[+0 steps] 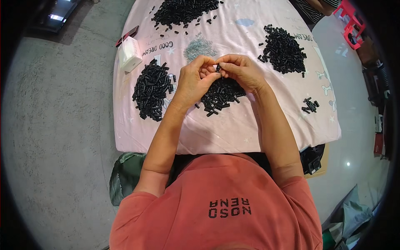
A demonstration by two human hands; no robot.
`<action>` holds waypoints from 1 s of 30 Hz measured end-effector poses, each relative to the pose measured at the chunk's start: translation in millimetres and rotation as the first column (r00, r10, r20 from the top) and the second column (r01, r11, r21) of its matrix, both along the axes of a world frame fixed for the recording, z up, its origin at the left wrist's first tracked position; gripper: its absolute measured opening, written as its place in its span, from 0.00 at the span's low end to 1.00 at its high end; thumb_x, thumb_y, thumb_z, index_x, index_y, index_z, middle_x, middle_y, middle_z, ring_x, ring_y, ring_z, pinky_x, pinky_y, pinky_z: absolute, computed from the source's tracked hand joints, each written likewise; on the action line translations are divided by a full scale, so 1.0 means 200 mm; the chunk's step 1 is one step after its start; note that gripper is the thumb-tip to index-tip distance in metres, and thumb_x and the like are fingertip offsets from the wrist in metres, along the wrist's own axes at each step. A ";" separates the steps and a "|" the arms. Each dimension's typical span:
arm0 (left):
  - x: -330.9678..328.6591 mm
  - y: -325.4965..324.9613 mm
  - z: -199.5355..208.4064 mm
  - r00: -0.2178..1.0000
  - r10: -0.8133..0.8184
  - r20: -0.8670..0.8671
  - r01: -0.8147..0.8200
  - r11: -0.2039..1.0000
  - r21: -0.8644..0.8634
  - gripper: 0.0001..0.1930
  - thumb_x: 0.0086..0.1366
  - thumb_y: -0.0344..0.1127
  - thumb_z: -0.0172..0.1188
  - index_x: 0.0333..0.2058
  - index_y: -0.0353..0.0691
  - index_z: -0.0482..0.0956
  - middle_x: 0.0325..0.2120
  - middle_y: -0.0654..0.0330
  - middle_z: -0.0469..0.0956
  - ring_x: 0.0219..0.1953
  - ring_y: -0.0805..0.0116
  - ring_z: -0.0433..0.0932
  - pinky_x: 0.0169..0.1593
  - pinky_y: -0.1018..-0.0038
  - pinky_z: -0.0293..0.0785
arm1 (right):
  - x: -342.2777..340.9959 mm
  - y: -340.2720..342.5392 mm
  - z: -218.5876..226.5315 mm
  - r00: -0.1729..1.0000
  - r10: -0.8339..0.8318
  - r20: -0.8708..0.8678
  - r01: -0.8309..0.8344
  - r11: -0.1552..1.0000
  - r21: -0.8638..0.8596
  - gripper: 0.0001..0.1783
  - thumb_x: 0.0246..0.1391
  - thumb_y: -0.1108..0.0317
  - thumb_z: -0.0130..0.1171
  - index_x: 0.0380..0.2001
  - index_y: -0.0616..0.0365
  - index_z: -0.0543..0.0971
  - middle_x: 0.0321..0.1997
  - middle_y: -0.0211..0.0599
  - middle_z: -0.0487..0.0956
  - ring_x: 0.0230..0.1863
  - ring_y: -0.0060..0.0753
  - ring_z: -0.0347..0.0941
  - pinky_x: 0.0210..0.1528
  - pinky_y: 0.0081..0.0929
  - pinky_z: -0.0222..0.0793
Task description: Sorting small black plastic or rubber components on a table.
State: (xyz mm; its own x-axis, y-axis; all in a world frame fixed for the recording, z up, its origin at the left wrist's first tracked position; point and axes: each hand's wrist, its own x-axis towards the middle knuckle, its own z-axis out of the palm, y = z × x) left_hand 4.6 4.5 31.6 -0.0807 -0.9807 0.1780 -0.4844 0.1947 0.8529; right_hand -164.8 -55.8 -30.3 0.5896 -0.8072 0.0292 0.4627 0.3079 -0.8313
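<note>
Over the near middle of the table my two hands meet at their fingertips. My left hand (195,80) is closed around a small black cylindrical piece (218,68), which stands up between its thumb and fingers. My right hand (243,73) pinches at the upper end of that piece; whether it holds a separate tiny part is too small to tell. Just below both hands lies a heap of black cylindrical pieces (221,96). Beyond my fingers is a small pile of clear, glassy-looking bits (200,48), partly hidden by my hands.
More heaps of black pieces lie at the left (151,91), far middle (183,11) and right (284,51), with a small cluster (310,105) near the right edge. A white box (130,54) and a dark red phone-like object (127,36) sit at the left edge of the pink cloth (233,139).
</note>
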 end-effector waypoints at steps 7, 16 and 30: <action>0.02 -0.01 0.04 0.989 -0.115 0.093 0.109 0.992 0.064 0.17 0.52 0.24 0.68 0.43 0.36 0.79 0.29 0.71 0.73 0.29 0.84 0.68 0.34 0.86 0.68 | 0.00 0.00 0.02 1.000 0.002 -0.009 -0.002 1.000 -0.026 0.13 0.55 0.70 0.64 0.42 0.61 0.75 0.29 0.28 0.78 0.29 0.16 0.73 0.34 0.12 0.70; 0.02 -0.01 0.02 0.987 -0.108 0.122 0.112 0.994 -0.020 0.16 0.50 0.23 0.69 0.40 0.36 0.81 0.30 0.69 0.73 0.29 0.83 0.69 0.34 0.85 0.69 | -0.01 0.00 0.00 0.999 0.045 -0.014 -0.045 0.999 -0.029 0.13 0.54 0.69 0.66 0.40 0.61 0.76 0.29 0.29 0.78 0.28 0.16 0.73 0.31 0.12 0.69; -0.02 0.03 -0.02 0.995 0.024 0.101 -0.013 0.994 -0.107 0.11 0.49 0.23 0.70 0.34 0.34 0.82 0.27 0.67 0.77 0.27 0.82 0.72 0.33 0.84 0.71 | -0.01 -0.01 -0.03 0.996 0.091 -0.018 -0.092 0.995 -0.039 0.07 0.54 0.72 0.65 0.35 0.61 0.78 0.27 0.29 0.79 0.25 0.15 0.73 0.27 0.11 0.68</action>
State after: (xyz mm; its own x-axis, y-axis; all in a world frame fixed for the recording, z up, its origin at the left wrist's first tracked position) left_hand -0.1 11.1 27.9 -0.0857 -0.9583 0.2728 -0.5720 0.2715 0.7740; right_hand -167.4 -58.0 -35.4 0.6618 -0.7480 0.0499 0.4200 0.3149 -0.8511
